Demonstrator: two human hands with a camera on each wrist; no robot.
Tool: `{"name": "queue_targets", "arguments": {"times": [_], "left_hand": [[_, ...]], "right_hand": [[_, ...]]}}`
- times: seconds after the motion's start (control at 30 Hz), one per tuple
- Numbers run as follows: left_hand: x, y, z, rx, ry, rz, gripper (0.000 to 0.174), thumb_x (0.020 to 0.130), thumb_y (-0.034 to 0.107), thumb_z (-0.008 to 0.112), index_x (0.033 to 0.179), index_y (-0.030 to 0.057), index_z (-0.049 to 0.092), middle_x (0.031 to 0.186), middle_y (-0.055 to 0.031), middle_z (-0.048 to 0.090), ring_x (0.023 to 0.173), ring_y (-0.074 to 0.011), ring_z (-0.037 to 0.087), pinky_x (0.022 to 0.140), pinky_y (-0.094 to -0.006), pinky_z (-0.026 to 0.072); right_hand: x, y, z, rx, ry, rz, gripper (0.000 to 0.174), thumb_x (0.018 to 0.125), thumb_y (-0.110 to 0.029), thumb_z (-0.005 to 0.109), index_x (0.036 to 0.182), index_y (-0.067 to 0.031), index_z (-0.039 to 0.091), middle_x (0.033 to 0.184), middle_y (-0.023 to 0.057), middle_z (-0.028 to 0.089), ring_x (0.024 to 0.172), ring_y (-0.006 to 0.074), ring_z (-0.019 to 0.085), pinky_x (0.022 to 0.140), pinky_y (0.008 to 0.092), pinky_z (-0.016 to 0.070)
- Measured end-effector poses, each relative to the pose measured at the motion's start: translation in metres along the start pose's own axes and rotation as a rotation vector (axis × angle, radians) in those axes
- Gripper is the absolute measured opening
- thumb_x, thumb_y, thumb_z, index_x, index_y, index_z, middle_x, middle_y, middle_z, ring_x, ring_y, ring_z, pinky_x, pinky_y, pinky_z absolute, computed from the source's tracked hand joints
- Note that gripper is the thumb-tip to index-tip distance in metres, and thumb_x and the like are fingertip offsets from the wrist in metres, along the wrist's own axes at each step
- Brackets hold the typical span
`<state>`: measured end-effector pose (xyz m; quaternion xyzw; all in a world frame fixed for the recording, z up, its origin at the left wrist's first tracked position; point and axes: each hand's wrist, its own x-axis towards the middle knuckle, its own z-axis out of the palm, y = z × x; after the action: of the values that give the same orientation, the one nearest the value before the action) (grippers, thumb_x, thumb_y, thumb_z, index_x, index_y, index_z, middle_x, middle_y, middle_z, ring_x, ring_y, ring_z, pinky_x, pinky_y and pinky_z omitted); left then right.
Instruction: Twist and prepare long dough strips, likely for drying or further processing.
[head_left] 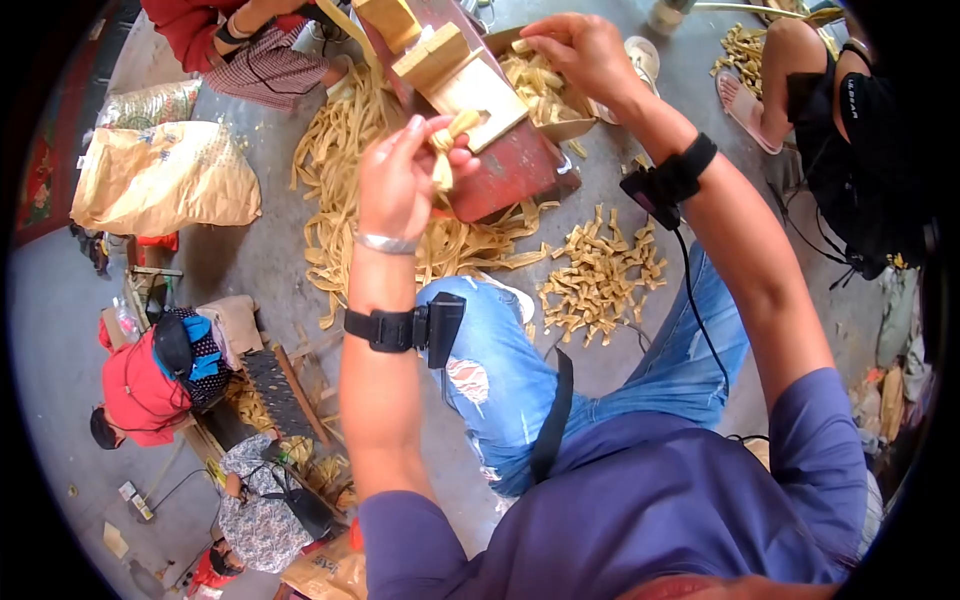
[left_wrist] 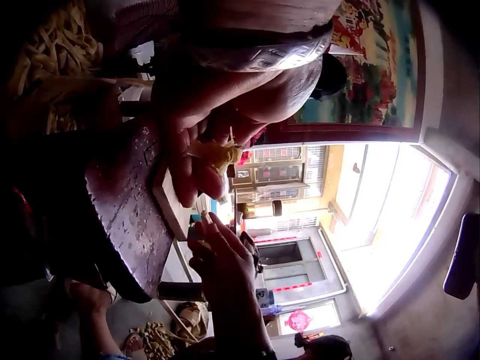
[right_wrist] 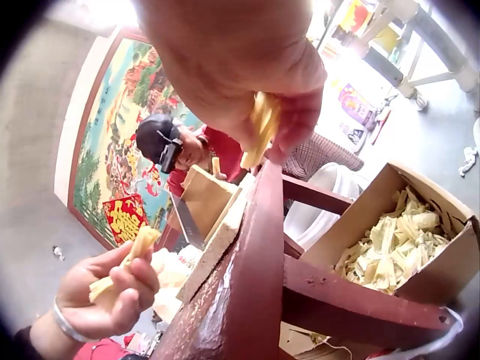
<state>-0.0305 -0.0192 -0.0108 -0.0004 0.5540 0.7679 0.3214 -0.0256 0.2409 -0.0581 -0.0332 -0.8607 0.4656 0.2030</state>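
My left hand (head_left: 436, 140) is raised over the red wooden bench (head_left: 512, 165) and pinches a small folded yellow strip piece (head_left: 447, 150) between thumb and fingers. In the left wrist view the same folded piece (left_wrist: 222, 154) sits under the curled fingers. My right hand (head_left: 528, 44) reaches over the cardboard box (head_left: 572, 128) of cut yellow pieces and pinches one short yellow strip (right_wrist: 262, 127). A pale wooden block jig (head_left: 452, 66) is fixed on the bench beside the box. The right wrist view shows the left hand (right_wrist: 120, 289), the box (right_wrist: 442, 277) and the bench (right_wrist: 247, 292).
Long yellow strips (head_left: 345, 130) are heaped on the floor left of the bench. A pile of folded pieces (head_left: 600, 275) lies by my blue-jeaned knee (head_left: 490, 345). A paper sack (head_left: 160, 180) lies at the left. Other people sit at the top left (head_left: 235, 35) and right (head_left: 850, 120).
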Motion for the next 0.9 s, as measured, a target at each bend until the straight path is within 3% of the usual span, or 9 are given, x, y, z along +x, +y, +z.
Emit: {"name": "queue_targets", "arguments": {"times": [0.1,0.2,0.23,0.33,0.47,0.53,0.67,0.8,0.9], "left_hand": [[-0.024,0.0,0.013,-0.043,-0.068,-0.07,0.037,0.099,0.021,0.042,0.113,-0.011,0.055,0.103,-0.0241,0.062,0.087,-0.03,0.066,0.081,-0.0436,0.0554],[-0.051,-0.013,0.042,0.18,-0.107,-0.153,0.039,0.099,0.023,0.043,0.115,-0.0108,0.054,0.106,-0.0234,0.062,0.09,-0.0302,0.066,0.084,-0.0406,0.0539],[-0.062,-0.017,0.057,0.316,-0.146,-0.262,0.037,0.098,0.022,0.047,0.116,-0.0083,0.057,0.11,-0.0189,0.063,0.094,-0.0254,0.065,0.085,-0.032,0.0514],[-0.076,-0.047,0.065,0.97,-0.324,0.271,0.031,0.096,0.02,0.052,0.112,-0.0053,0.061,0.11,-0.0139,0.064,0.096,-0.019,0.064,0.086,-0.0266,0.0481],[-0.085,-0.066,0.062,0.768,-0.094,0.084,0.025,0.095,0.012,0.052,0.11,-0.0048,0.062,0.106,-0.0113,0.066,0.096,-0.0157,0.063,0.088,-0.0258,0.0463],[-0.085,-0.064,0.058,0.702,-0.041,0.058,0.024,0.095,0.01,0.051,0.109,-0.0053,0.062,0.105,-0.0119,0.066,0.095,-0.0166,0.063,0.087,-0.0268,0.0473],[-0.088,-0.055,0.05,0.617,0.099,0.049,0.021,0.094,0.006,0.049,0.105,-0.0065,0.062,0.102,-0.0145,0.066,0.092,-0.0205,0.064,0.084,-0.0302,0.0497],[-0.1,-0.034,0.038,0.505,0.208,0.222,0.021,0.094,0.008,0.05,0.105,-0.0077,0.06,0.099,-0.0182,0.065,0.086,-0.0235,0.065,0.081,-0.0328,0.0519],[-0.11,-0.016,-0.013,0.446,0.337,0.338,0.024,0.094,0.01,0.052,0.108,-0.0083,0.058,0.098,-0.0198,0.065,0.083,-0.024,0.066,0.079,-0.0329,0.0528]], "right_hand": [[0.001,0.037,0.013,-0.406,0.202,-0.433,0.025,0.084,-0.018,0.065,0.107,-0.0083,0.067,0.086,0.0074,0.07,0.068,0.0164,0.066,0.061,0.0285,0.0526],[-0.002,-0.012,-0.036,0.409,-0.28,0.367,0.026,0.092,-0.009,0.053,0.116,0.0022,0.057,0.094,0.0088,0.066,0.073,0.0114,0.06,0.063,0.0227,0.0484],[-0.014,-0.004,-0.045,0.472,-0.331,0.27,0.024,0.09,-0.006,0.053,0.111,0.003,0.062,0.089,0.0072,0.067,0.068,0.0113,0.059,0.058,0.0244,0.0483],[-0.092,0.054,-0.042,0.365,-0.221,0.356,0.027,0.086,-0.019,0.063,0.111,-0.0084,0.066,0.082,0.0017,0.068,0.065,0.0116,0.062,0.057,0.0262,0.0503],[-0.291,0.152,0.035,0.16,0.07,0.837,0.035,0.083,-0.007,0.06,0.118,-0.0097,0.062,0.11,0.0092,0.066,0.104,0.0225,0.061,0.087,0.0332,0.0491],[-0.321,0.172,0.04,-0.132,-0.015,1.372,0.051,0.081,-0.006,0.054,0.131,-0.0109,0.052,0.131,0.0164,0.052,0.125,0.0323,0.045,0.105,0.0354,0.0338],[-0.311,0.26,0.062,-0.341,0.129,1.454,0.074,0.078,-0.013,0.054,0.145,-0.0164,0.023,0.155,0.0148,0.003,0.135,0.0377,0.028,0.106,0.0421,0.0338],[-0.317,0.28,0.044,-0.152,-0.314,1.549,0.061,0.078,-0.019,0.057,0.137,-0.0169,0.041,0.14,0.0176,0.04,0.124,0.0338,0.045,0.103,0.0422,0.0363],[-0.291,0.259,0.038,-0.457,-0.25,1.261,0.055,0.077,-0.022,0.061,0.13,-0.0113,0.05,0.123,0.0176,0.057,0.115,0.0307,0.054,0.097,0.0407,0.0403]]}}
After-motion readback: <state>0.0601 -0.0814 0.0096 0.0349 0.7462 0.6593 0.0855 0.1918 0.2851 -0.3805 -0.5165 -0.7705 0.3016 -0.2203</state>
